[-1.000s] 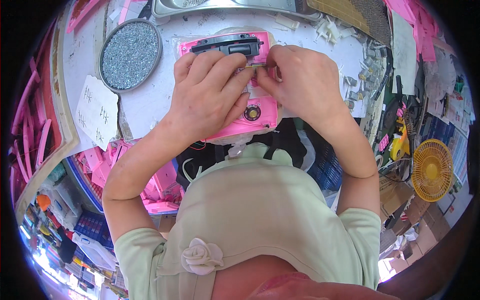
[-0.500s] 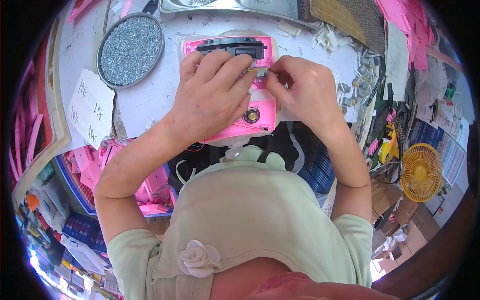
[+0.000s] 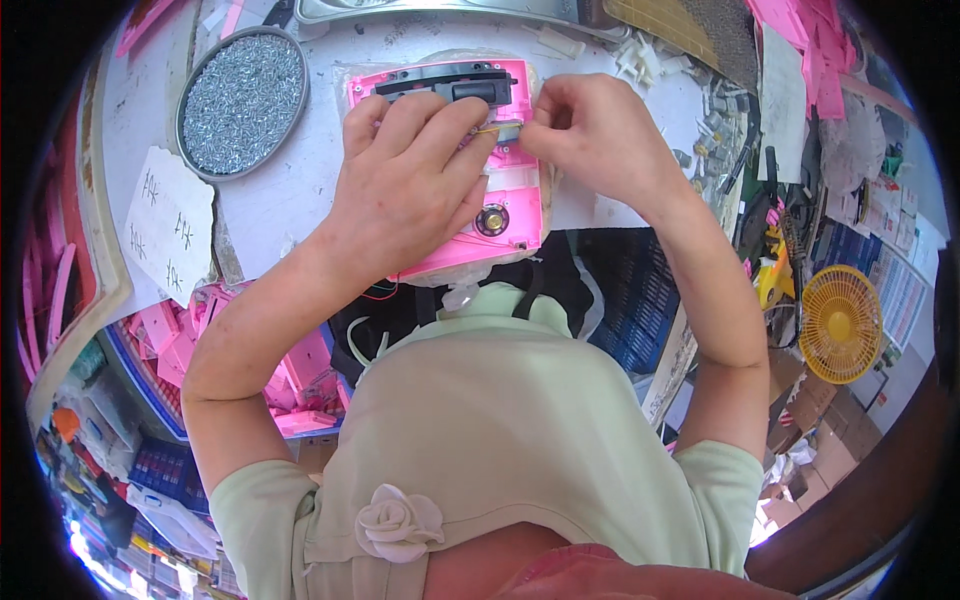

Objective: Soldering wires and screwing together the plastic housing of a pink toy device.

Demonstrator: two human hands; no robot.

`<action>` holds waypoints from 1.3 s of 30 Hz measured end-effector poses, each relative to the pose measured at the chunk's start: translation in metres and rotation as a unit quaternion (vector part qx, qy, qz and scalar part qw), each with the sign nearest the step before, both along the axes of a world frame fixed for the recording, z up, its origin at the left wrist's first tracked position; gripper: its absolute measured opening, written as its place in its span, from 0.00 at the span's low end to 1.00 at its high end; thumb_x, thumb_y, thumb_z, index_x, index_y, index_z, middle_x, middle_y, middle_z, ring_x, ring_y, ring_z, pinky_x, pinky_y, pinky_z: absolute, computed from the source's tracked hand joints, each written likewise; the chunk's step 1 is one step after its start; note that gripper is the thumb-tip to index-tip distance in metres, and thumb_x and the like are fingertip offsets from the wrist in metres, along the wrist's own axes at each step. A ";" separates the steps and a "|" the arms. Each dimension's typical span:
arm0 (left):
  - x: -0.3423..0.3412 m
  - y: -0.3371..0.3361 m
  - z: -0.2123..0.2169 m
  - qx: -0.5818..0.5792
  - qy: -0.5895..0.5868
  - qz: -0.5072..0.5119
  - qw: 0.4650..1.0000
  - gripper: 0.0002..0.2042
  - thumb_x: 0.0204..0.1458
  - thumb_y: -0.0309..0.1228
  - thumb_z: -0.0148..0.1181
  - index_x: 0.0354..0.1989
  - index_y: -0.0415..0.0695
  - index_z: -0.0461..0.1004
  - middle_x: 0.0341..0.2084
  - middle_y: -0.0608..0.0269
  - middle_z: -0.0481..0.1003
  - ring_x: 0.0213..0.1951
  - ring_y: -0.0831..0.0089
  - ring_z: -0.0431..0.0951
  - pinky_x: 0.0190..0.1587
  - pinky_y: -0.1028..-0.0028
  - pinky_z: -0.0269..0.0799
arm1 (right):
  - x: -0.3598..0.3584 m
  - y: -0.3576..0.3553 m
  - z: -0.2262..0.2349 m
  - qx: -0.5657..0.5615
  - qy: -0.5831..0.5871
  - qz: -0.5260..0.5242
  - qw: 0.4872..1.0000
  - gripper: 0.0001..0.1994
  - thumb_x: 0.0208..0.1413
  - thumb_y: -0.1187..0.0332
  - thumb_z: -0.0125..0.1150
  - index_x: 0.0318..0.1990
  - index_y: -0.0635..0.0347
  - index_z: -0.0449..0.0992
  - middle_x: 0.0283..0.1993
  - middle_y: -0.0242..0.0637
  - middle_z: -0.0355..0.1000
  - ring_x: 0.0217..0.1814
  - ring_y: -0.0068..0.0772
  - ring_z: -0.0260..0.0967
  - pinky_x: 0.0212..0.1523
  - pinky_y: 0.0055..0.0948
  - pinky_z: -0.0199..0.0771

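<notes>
1. Along the far left of the white surface (image 3: 300, 190), a torn white paper slip (image 3: 168, 225) with handwriting lies just beside a round metal tray (image 3: 243, 100) filled with small silver screws.
2. Below the surface edge on the left, a blue crate (image 3: 160, 390) holds loose pink plastic parts (image 3: 290, 370).
3. Near the middle, the left hand (image 3: 405, 195) lies palm down over a pink plastic housing (image 3: 500, 215), which rests flat on the surface at its near edge, straight ahead of the person's chest.
4. Its fingers (image 3: 440, 125) are curled down across the upper half of the housing, pressing on it and holding it in place; the thumb is hidden underneath.
5. A black insert (image 3: 450, 85) sits along the far edge of the housing, and a small round speaker (image 3: 491, 220) shows in its lower right part, just beside the left hand.
6. Between the two hands, a small metal part (image 3: 505, 131) with thin wire sits over the housing, touched from both sides.
7. To the right, the right hand (image 3: 600, 135) has its fingers pinched together on that small metal part.
8. Further right, white plastic pieces (image 3: 635, 55) lie near the surface's back edge.
9. At the far right, a yellow fan (image 3: 838, 322) stands well apart from the hands, lower down beside the surface.
</notes>
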State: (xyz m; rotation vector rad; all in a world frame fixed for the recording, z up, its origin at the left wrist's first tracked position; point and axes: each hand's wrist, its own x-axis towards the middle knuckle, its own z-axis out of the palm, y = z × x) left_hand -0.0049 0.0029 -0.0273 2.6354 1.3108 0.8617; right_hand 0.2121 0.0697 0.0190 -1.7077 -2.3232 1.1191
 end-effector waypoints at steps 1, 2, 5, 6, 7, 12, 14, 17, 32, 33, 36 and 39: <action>0.000 -0.001 -0.001 0.000 0.000 0.001 1.000 0.16 0.45 0.34 0.68 0.45 0.47 0.81 0.50 0.70 0.73 0.53 0.69 0.71 0.59 0.60 0.57 | -0.004 0.002 0.003 0.011 -0.015 0.015 1.000 0.11 0.48 0.65 0.65 0.29 0.68 0.80 0.23 0.39 0.76 0.25 0.28 0.74 0.31 0.30 0.74; -0.001 -0.002 -0.001 0.001 0.000 0.003 1.000 0.16 0.45 0.34 0.68 0.45 0.47 0.81 0.50 0.70 0.73 0.53 0.69 0.71 0.59 0.59 0.57 | -0.006 0.002 0.004 0.023 -0.031 0.030 0.999 0.12 0.47 0.65 0.65 0.29 0.68 0.80 0.23 0.40 0.76 0.25 0.30 0.74 0.31 0.31 0.74; 0.000 -0.002 -0.001 -0.001 -0.002 0.004 1.000 0.16 0.45 0.34 0.68 0.45 0.47 0.81 0.50 0.70 0.74 0.53 0.69 0.71 0.59 0.59 0.57 | -0.006 -0.001 0.005 0.033 -0.030 0.005 0.999 0.14 0.43 0.60 0.65 0.25 0.65 0.81 0.23 0.51 0.75 0.29 0.53 0.76 0.36 0.44 0.77; -0.001 -0.002 0.000 -0.002 0.000 0.002 1.000 0.16 0.45 0.34 0.68 0.45 0.47 0.81 0.51 0.70 0.74 0.53 0.69 0.71 0.59 0.59 0.57 | -0.007 -0.002 0.004 0.027 -0.023 -0.002 0.999 0.14 0.44 0.60 0.65 0.25 0.65 0.81 0.24 0.51 0.76 0.29 0.53 0.77 0.36 0.44 0.77; -0.001 -0.002 0.000 -0.002 0.001 0.002 1.000 0.16 0.45 0.34 0.67 0.45 0.47 0.81 0.51 0.70 0.74 0.53 0.69 0.71 0.59 0.59 0.57 | -0.007 -0.002 0.004 0.021 -0.017 -0.008 1.000 0.15 0.44 0.59 0.65 0.25 0.65 0.81 0.24 0.51 0.76 0.30 0.54 0.77 0.36 0.44 0.77; 0.000 -0.001 -0.001 -0.006 -0.002 -0.003 1.000 0.15 0.46 0.34 0.67 0.44 0.47 0.81 0.51 0.70 0.74 0.53 0.69 0.72 0.58 0.60 0.57 | -0.019 -0.003 0.009 0.048 -0.069 0.022 0.996 0.17 0.44 0.57 0.65 0.27 0.66 0.81 0.26 0.52 0.77 0.31 0.55 0.77 0.37 0.45 0.77; 0.000 -0.001 -0.004 0.000 0.001 -0.003 1.000 0.15 0.45 0.34 0.68 0.43 0.47 0.82 0.51 0.70 0.74 0.53 0.69 0.72 0.58 0.60 0.57 | -0.028 -0.001 0.008 0.076 -0.133 0.054 0.987 0.18 0.43 0.56 0.65 0.28 0.67 0.81 0.27 0.53 0.77 0.32 0.57 0.77 0.37 0.46 0.78; 0.000 -0.001 -0.002 0.008 -0.006 0.000 1.000 0.14 0.45 0.34 0.68 0.42 0.47 0.82 0.51 0.69 0.75 0.53 0.69 0.72 0.58 0.60 0.57 | -0.014 0.002 0.002 0.098 -0.101 0.081 0.987 0.15 0.50 0.59 0.69 0.33 0.65 0.82 0.25 0.40 0.77 0.27 0.37 0.76 0.32 0.33 0.76; -0.002 0.002 0.002 -0.023 -0.050 -0.010 0.998 0.16 0.44 0.33 0.69 0.43 0.47 0.80 0.47 0.68 0.74 0.49 0.68 0.73 0.55 0.59 0.61 | 0.009 -0.016 -0.018 -0.155 0.187 -0.160 0.957 0.09 0.61 0.67 0.70 0.39 0.65 0.81 0.28 0.29 0.77 0.27 0.15 0.73 0.28 0.17 0.72; -0.005 0.005 0.005 -0.037 -0.071 -0.018 0.997 0.15 0.44 0.32 0.69 0.43 0.47 0.80 0.46 0.67 0.74 0.48 0.67 0.74 0.53 0.60 0.62 | 0.010 -0.018 -0.020 -0.148 0.205 -0.158 0.954 0.08 0.60 0.68 0.70 0.38 0.65 0.80 0.27 0.27 0.76 0.27 0.14 0.71 0.28 0.17 0.70; -0.008 0.016 0.008 -0.058 -0.111 -0.032 0.992 0.13 0.45 0.30 0.68 0.41 0.47 0.78 0.43 0.63 0.75 0.42 0.62 0.76 0.46 0.61 0.66 | 0.006 -0.023 -0.021 -0.085 0.216 -0.126 0.964 0.09 0.59 0.69 0.71 0.36 0.63 0.77 0.25 0.24 0.71 0.25 0.13 0.66 0.27 0.18 0.65; -0.006 0.029 0.010 -0.072 -0.087 -0.037 0.993 0.13 0.46 0.28 0.67 0.41 0.47 0.77 0.40 0.61 0.75 0.39 0.59 0.77 0.40 0.62 0.68 | -0.004 -0.025 -0.017 0.008 0.156 -0.081 0.984 0.10 0.56 0.69 0.72 0.34 0.62 0.75 0.22 0.22 0.67 0.25 0.13 0.61 0.26 0.19 0.61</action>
